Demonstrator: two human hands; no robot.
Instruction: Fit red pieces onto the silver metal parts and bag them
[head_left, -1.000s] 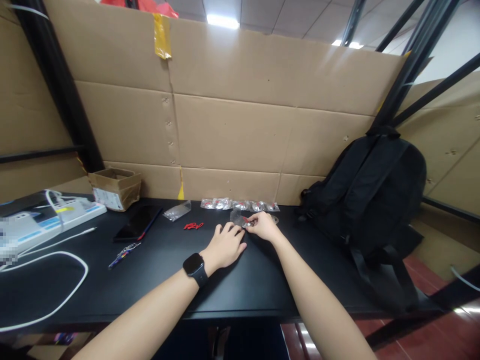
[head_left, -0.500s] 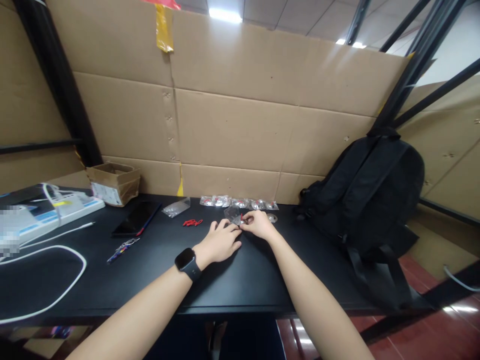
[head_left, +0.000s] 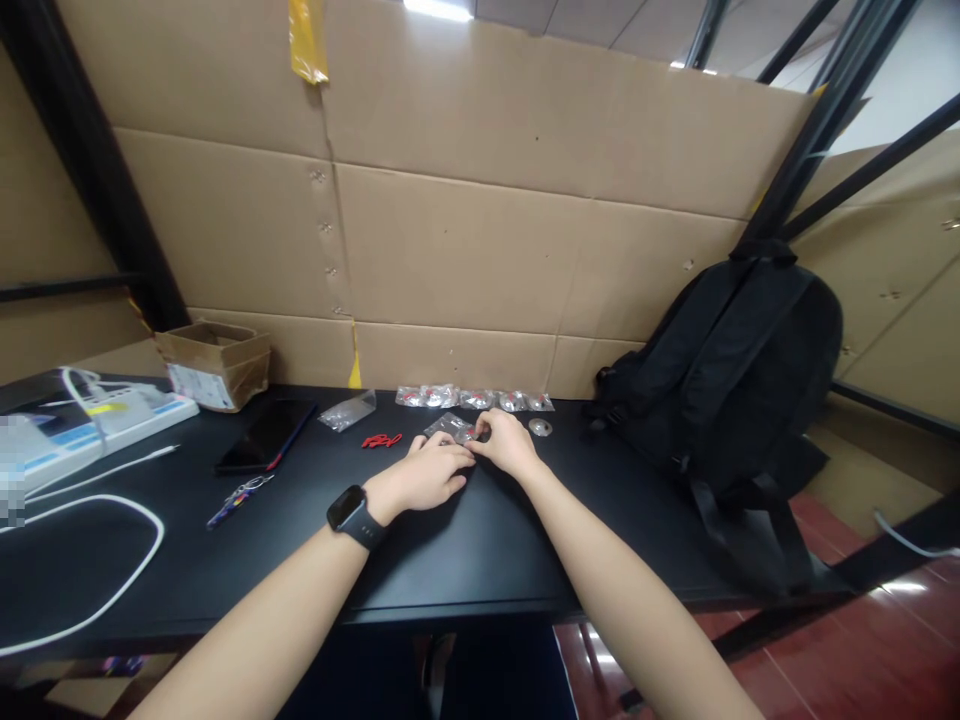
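A small clear plastic bag (head_left: 444, 424) lies on the black table at my fingertips, with something shiny and a bit of red cord (head_left: 471, 434) at its right end. My left hand (head_left: 429, 473), wearing a black watch (head_left: 352, 512), rests its fingers along the bag's near edge, thumb apart. At the bag's right end my right hand (head_left: 505, 444) pinches with thumb and forefinger; the exact grip is partly hidden. A round silver disc (head_left: 540, 427) lies right of it. Loose red cords (head_left: 381, 440) lie to the left.
Behind the hands runs a row of bagged silver discs (head_left: 476, 399). Further clear bags (head_left: 349, 410), a dark tablet or phone (head_left: 266, 436), keys (head_left: 238, 500), a cardboard box (head_left: 217, 362) and a power strip (head_left: 112, 430) lie left. A black backpack (head_left: 735, 400) stands right.
The bag lies flatter, and the red cord that stood up between my right fingers is now low at the bag's end. Both hands sit slightly further left as the view shifts.
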